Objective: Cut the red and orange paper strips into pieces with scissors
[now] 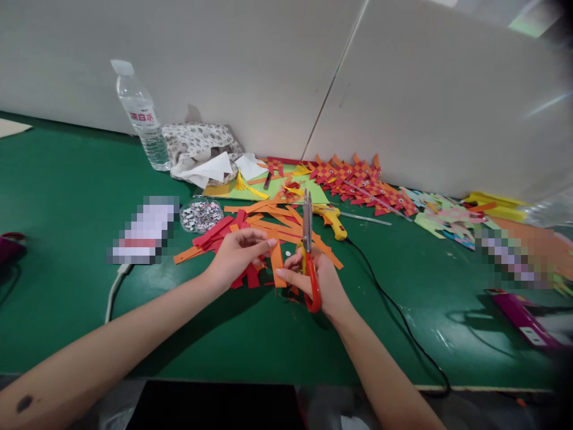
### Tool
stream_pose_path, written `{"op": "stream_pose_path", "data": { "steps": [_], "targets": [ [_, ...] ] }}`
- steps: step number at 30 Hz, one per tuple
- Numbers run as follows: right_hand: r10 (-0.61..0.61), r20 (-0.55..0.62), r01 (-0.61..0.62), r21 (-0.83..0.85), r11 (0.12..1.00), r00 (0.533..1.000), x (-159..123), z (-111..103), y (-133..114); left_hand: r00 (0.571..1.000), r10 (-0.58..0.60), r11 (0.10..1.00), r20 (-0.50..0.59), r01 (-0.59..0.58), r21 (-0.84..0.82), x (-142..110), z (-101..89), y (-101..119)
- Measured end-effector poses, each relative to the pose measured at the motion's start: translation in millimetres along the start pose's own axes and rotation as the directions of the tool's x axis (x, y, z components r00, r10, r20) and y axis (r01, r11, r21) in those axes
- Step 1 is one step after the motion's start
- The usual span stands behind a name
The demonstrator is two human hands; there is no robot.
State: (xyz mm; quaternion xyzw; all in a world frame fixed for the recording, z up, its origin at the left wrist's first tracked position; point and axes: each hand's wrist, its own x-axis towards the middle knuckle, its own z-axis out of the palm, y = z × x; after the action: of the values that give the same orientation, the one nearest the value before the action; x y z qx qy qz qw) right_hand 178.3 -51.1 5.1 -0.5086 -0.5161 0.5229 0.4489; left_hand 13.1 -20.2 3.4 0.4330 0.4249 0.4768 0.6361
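An orange strip point(278, 263) is held just in front of the near side of the loose strips point(190, 253). Its long axis runs away from the person, the near end leaning slightly right. The left hand point(237, 255) pinches its far part — thumb on top, fingers curled — and the right hand point(323, 276) has its thumb on the near end. The right fingers also hold the scissors point(307, 239); their long axis runs the same way, tips pointing away and looped handles toward the person.

The strip's left edge is beside the left fingertips; its right edge faces the scissors, a narrow gap between. Bare green table point(268, 352) spreads from the hands to its near edge. To the far right of the scissors, the glue gun point(332, 220) lies with its black cord point(398, 310) curving nearer; the tub of small round pieces point(201, 216) sits left of the loose strips.
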Motion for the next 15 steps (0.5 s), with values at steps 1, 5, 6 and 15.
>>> {"op": "stream_pose_path", "data": {
  "steps": [1,5,6,15],
  "targets": [
    [0.003,0.0,-0.003,0.005,1.0,1.0,0.2,-0.2,0.4,1.0,-0.002,1.0,0.001,0.002,0.005,-0.1,0.3,0.6],
    [0.003,0.0,-0.003,-0.013,1.0,1.0,2.0,-2.9,2.2,1.0,-0.005,1.0,0.002,0.005,0.012,-0.6,0.7,2.4],
    [0.005,0.002,-0.005,-0.016,1.0,1.0,2.5,-3.4,2.4,1.0,-0.007,1.0,0.002,0.007,0.008,-0.7,0.6,2.5],
    [0.06,-0.023,-0.06,-0.039,0.997,0.998,-0.7,-1.0,-2.6,1.0,-0.005,0.999,-0.031,0.003,-0.048,-0.1,-2.9,5.7]
  ]
}}
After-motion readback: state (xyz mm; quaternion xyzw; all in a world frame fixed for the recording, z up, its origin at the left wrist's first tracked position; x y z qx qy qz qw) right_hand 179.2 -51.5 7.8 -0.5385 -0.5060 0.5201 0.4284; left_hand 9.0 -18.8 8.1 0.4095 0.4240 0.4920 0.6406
